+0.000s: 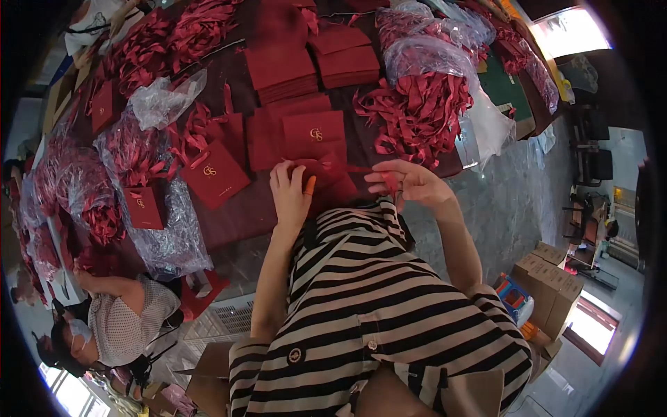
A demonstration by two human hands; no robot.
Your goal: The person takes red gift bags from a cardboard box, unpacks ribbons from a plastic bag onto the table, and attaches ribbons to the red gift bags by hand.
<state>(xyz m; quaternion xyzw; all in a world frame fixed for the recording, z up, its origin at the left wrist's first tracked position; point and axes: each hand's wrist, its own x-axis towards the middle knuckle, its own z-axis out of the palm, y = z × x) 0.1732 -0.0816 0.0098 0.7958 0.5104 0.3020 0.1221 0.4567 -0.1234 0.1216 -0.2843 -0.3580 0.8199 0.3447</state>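
Note:
At the table's near edge my left hand (290, 193) presses on a red bag or envelope (329, 189), its fingers bent over the top and an orange cover on one finger. To its right, my right hand (411, 183) pinches a red ribbon (358, 169) that stretches across to the red piece, with a loose end hanging below the fingers. Just beyond my hands lies a red envelope with a gold logo (313, 132). Stacks of red envelopes (283, 69) sit farther back.
Red ribbons (431, 115) spill from a plastic bag at the right. Red gift bags (215, 174) and plastic wrap (163, 229) cover the left side. A masked person (125, 316) works at the lower left. Cardboard boxes (545, 288) stand on the floor at right.

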